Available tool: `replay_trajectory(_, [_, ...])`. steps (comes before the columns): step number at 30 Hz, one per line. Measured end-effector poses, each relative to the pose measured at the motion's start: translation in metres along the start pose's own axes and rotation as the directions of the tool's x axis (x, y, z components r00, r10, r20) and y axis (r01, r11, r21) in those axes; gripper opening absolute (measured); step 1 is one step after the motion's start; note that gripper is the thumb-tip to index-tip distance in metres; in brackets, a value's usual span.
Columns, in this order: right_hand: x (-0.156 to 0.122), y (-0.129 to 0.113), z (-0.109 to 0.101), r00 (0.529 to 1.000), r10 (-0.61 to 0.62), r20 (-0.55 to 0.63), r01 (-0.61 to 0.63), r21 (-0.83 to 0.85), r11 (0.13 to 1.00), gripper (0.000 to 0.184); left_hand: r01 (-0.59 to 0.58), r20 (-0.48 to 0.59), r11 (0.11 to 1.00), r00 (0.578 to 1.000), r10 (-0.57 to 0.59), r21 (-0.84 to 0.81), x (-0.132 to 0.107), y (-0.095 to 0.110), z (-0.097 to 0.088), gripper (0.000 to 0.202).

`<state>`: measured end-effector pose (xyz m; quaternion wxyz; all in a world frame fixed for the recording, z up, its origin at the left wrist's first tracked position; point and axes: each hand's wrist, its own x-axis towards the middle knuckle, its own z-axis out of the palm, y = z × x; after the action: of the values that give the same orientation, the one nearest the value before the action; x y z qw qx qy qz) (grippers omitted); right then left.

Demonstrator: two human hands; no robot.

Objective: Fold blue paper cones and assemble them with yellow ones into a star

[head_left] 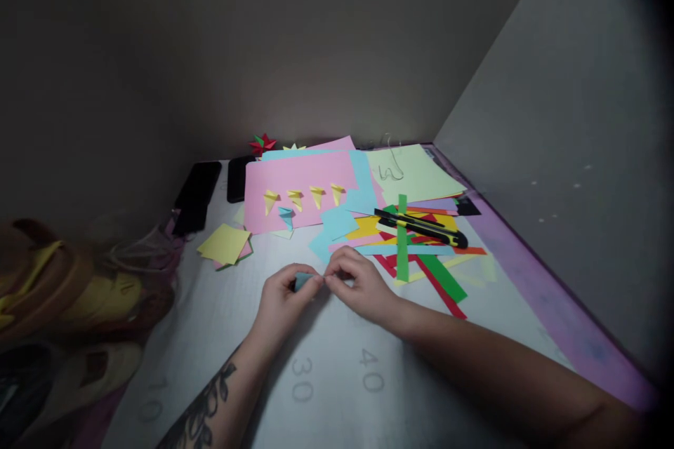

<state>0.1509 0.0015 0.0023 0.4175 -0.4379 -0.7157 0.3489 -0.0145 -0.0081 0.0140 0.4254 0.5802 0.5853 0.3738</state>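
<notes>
Two bare arms come in over the bench [337, 393], and the left one has a dark leaf picture on its skin. Big grey numbers, 10, 30 and 40, show on the white top of the bench. Both hands are on the near side of the pink sheet [310, 170], close together with their fingertips meeting. The left hand [281, 295] pinches a small blue paper [302, 281] between its thumb and fingers, so that paper is also on the near side of the pink sheet. The right hand [363, 287] has its thumb and a finger curled in to the same spot, but I cannot tell if it pinches the paper too. On the pink sheet sit four little yellow folded papers [316, 197] in a row, with one blue folded paper [286, 216] just below them. Left of the pink sheet, toward the near side, is a pile of yellow squares [224, 244]. Behind the pink sheet is a red and green paper star [262, 144]. Right of the pink sheet are a pale green sheet [421, 172] with dark lines on it and, nearer, a messy heap of colored strips [439, 277] with a black and yellow cutter [456, 236].
</notes>
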Motion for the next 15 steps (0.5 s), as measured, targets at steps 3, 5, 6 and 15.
replay_trajectory(3, [0.002, -0.002, -0.001, 1.000, -0.018, -0.005, 0.018, -0.001, 1.000, 0.014, -0.019, -0.018, 1.000, 1.000, 0.019, -0.001, -0.001, 0.002, 0.000, 0.009])
replay_trajectory(5, [0.003, -0.002, -0.001, 1.000, 0.001, -0.009, -0.001, 0.014, 1.000, 0.015, -0.040, -0.044, 0.999, 0.998, 0.041, 0.018, -0.002, 0.004, 0.000, 0.009])
replay_trajectory(6, [0.003, -0.002, 0.000, 1.000, 0.010, -0.011, -0.009, 0.021, 1.000, 0.015, -0.052, -0.054, 0.998, 0.997, 0.054, 0.028, -0.002, 0.005, 0.000, 0.009])
replay_trajectory(15, [0.002, 0.003, -0.006, 0.998, 0.021, -0.063, -0.018, 0.038, 0.999, 0.016, 0.011, -0.136, 1.000, 0.991, -0.008, 0.018, 0.005, -0.003, -0.018, 0.014])
